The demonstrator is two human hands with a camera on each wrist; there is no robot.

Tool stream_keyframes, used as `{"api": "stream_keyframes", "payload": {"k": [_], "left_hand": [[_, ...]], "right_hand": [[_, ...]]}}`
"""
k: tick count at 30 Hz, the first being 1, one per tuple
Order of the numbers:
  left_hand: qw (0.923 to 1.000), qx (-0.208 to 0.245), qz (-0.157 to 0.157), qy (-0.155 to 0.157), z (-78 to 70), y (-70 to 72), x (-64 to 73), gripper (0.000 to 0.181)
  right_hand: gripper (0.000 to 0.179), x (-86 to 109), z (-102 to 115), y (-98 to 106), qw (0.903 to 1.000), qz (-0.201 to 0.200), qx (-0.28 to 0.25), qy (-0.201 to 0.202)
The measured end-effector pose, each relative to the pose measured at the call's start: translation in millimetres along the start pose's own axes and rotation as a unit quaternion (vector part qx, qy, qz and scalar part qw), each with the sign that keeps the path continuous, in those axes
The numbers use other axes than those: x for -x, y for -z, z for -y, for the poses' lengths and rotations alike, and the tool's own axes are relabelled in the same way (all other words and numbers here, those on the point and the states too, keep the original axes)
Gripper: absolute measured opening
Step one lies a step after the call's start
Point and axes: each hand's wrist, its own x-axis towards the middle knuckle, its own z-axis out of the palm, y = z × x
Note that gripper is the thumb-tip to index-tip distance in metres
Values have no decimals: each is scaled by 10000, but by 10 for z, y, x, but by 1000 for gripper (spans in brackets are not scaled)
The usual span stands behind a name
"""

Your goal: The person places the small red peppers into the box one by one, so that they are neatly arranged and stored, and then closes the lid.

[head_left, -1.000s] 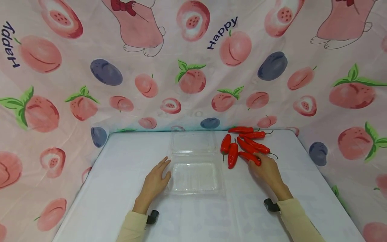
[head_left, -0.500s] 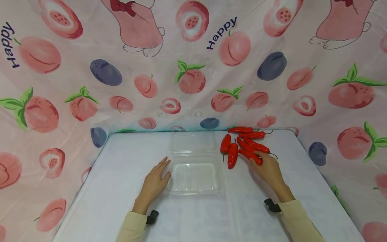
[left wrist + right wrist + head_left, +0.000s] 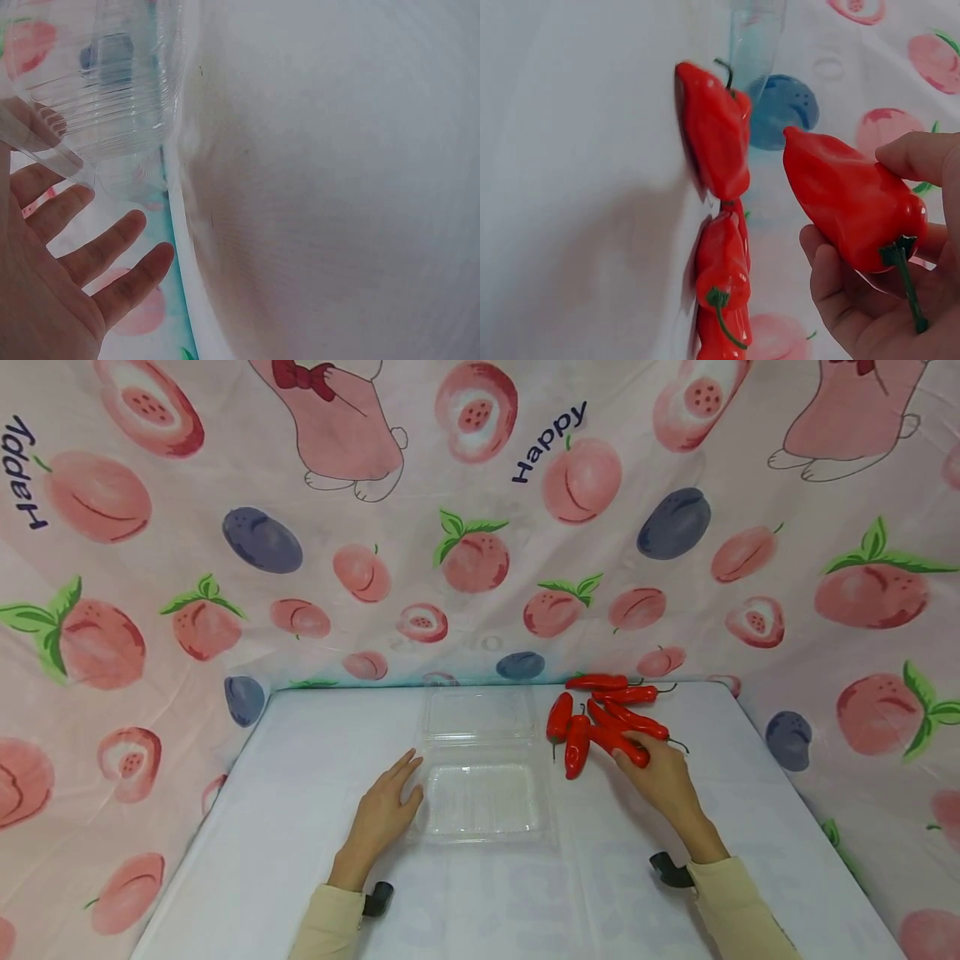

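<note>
In the head view, the clear box (image 3: 483, 802) was laid open on the table (image 3: 480, 910), its lid (image 3: 480, 714) folded far, apparently to leave the base reachable. The left hand (image 3: 382, 818) was placed at its left edge, perhaps for steadying. To the right, one red pepper (image 3: 615, 743) was held by the right hand (image 3: 663, 781) beside the loose peppers (image 3: 577, 747).

In the left wrist view, the fingers (image 3: 112, 238) were spread; whether the box was pressed could not be told.

In the right wrist view, the red pepper was pinched near its stem (image 3: 907, 292), presumably for a sure hold.

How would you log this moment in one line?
right fingers: grip red chili pepper; left fingers: beside clear clamshell; lid: open
</note>
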Motion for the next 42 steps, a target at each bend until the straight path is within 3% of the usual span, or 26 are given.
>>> {"api": "stream_keyframes", "payload": {"k": [7, 18, 42], "left_hand": [[10000, -22, -16, -6, 5, -6, 4, 48], [10000, -16, 0, -13, -8, 2, 11, 48], [9999, -38, 66, 79, -6, -8, -22, 48]], "right_hand": [[49, 2, 43, -26, 9980, 285, -527, -202], [49, 5, 92, -153, 9945, 619, -813, -235], [35, 44, 455, -320, 9843, 724, -1551, 424]]}}
